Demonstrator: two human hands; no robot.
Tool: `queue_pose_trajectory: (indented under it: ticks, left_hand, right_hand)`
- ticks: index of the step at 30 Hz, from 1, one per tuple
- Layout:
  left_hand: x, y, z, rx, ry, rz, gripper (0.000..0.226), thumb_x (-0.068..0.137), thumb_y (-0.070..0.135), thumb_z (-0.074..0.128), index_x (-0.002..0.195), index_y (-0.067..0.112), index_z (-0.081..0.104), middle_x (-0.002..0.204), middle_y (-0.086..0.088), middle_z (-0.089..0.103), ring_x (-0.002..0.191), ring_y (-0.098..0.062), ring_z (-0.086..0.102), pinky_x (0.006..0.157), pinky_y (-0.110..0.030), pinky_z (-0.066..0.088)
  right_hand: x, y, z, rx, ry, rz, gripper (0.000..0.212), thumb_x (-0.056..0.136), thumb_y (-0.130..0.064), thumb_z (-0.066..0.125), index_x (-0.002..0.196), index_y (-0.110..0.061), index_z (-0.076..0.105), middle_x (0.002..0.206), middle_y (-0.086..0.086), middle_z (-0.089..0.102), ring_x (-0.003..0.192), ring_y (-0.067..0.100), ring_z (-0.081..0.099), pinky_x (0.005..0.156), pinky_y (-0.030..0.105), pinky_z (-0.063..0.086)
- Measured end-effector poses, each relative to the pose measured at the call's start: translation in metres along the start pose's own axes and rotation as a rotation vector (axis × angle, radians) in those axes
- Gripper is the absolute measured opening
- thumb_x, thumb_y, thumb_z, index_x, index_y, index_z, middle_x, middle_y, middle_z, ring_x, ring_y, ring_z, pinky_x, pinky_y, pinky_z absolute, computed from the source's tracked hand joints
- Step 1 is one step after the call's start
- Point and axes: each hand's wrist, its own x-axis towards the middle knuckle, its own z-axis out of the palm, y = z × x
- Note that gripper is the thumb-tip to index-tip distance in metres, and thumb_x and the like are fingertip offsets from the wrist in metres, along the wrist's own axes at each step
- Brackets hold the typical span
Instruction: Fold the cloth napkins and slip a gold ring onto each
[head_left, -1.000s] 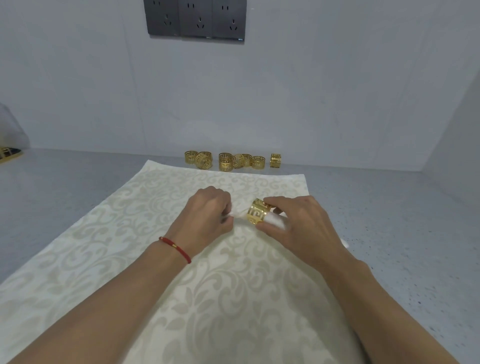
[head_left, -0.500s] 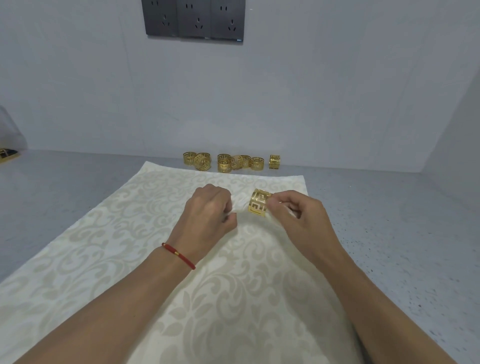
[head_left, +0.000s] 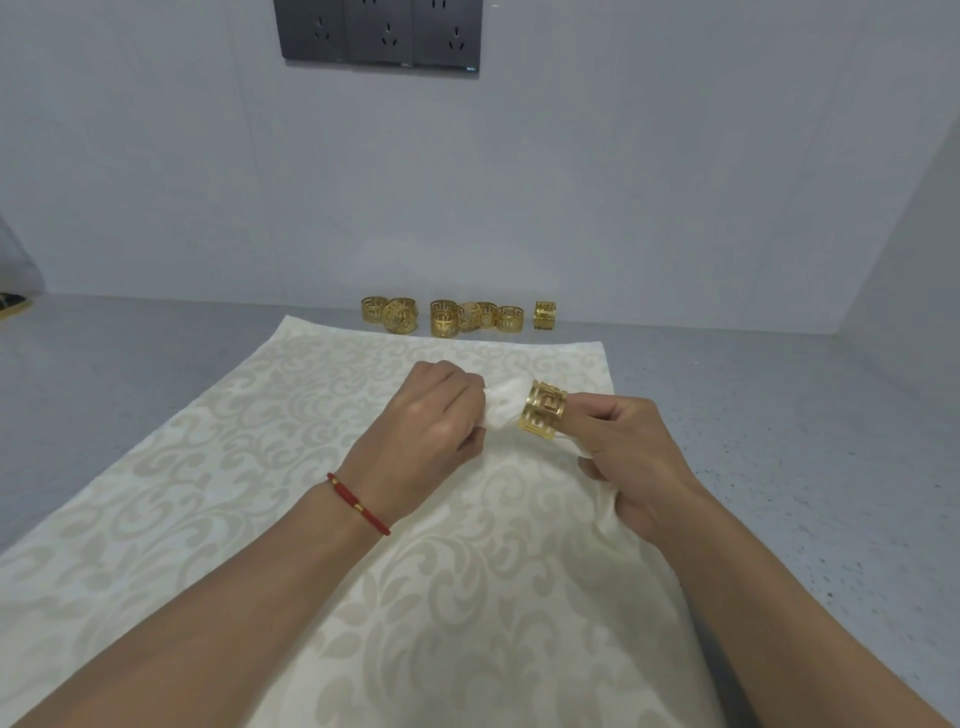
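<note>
A rolled white napkin (head_left: 503, 406) runs between my two hands, threaded through a gold ring (head_left: 544, 410) with a cut-out key pattern. My left hand (head_left: 435, 415) grips the napkin's end that sticks out on the left of the ring. My right hand (head_left: 626, 447) pinches the ring's right side and holds the napkin's bulk below it. All this hangs just above a large cream damask cloth (head_left: 291, 509) spread on the grey counter (head_left: 779, 426).
Several spare gold rings (head_left: 447, 317) lie in a row at the wall behind the cloth. A dark socket panel (head_left: 382, 32) is on the wall above. The counter's right side meets a side wall (head_left: 914, 249).
The ring has slid further along the napkin, so more white cloth shows on its left. My right hand has shifted right and lower, with napkin now bunched in it.
</note>
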Motion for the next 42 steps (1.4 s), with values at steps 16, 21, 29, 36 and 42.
queue_pose_trajectory:
  ticks: [16,21,29,36,42]
  left_hand:
    - [-0.001,0.000,0.001,-0.047,0.001,0.070,0.015,0.077,-0.010,0.050,0.070,0.001,0.058,0.076,-0.007,0.059,0.073,-0.025,0.052,0.069,-0.033,0.045]
    - [-0.002,0.001,-0.002,-0.187,-0.167,-0.130,0.022,0.070,-0.001,0.069,0.083,0.011,0.056,0.081,0.001,0.055,0.074,-0.020,0.049,0.067,-0.034,0.047]
    - [0.010,0.006,-0.007,-0.611,-0.446,-0.414,0.053,0.086,0.060,0.060,0.133,0.036,0.056,0.121,0.028,0.058,0.118,-0.003,0.047,0.099,-0.035,0.043]
    - [0.012,0.001,-0.009,-0.889,-0.353,-0.638,0.024,0.090,0.032,0.072,0.113,0.024,0.070,0.110,0.007,0.071,0.108,-0.012,0.062,0.088,-0.037,0.053]
    - [0.014,-0.001,-0.009,-0.970,-0.327,-0.726,0.025,0.091,0.030,0.070,0.115,0.022,0.069,0.111,0.008,0.071,0.109,-0.006,0.063,0.090,-0.020,0.049]
  right_hand:
    - [-0.005,-0.002,0.001,0.040,-0.001,0.086,0.011,0.077,-0.033,0.087,0.085,-0.025,0.085,0.075,-0.014,0.074,0.061,0.008,0.054,0.060,0.026,0.040]
    - [-0.004,-0.001,0.002,0.110,0.028,0.051,0.016,0.072,-0.025,0.091,0.086,-0.019,0.084,0.063,-0.014,0.065,0.055,-0.002,0.059,0.065,0.022,0.046]
    - [-0.010,-0.005,0.008,-0.046,-0.057,-0.108,0.006,0.076,-0.016,0.088,0.080,-0.016,0.084,0.090,0.015,0.078,0.081,0.021,0.076,0.074,0.030,0.057]
    - [-0.016,-0.008,0.010,0.067,-0.033,-0.100,0.002,0.082,-0.013,0.082,0.083,-0.014,0.084,0.077,0.006,0.078,0.072,0.014,0.076,0.065,0.025,0.060]
    - [-0.014,-0.006,0.012,0.140,0.058,-0.127,0.010,0.081,-0.018,0.085,0.090,-0.013,0.083,0.085,0.006,0.080,0.078,0.018,0.078,0.066,0.028,0.060]
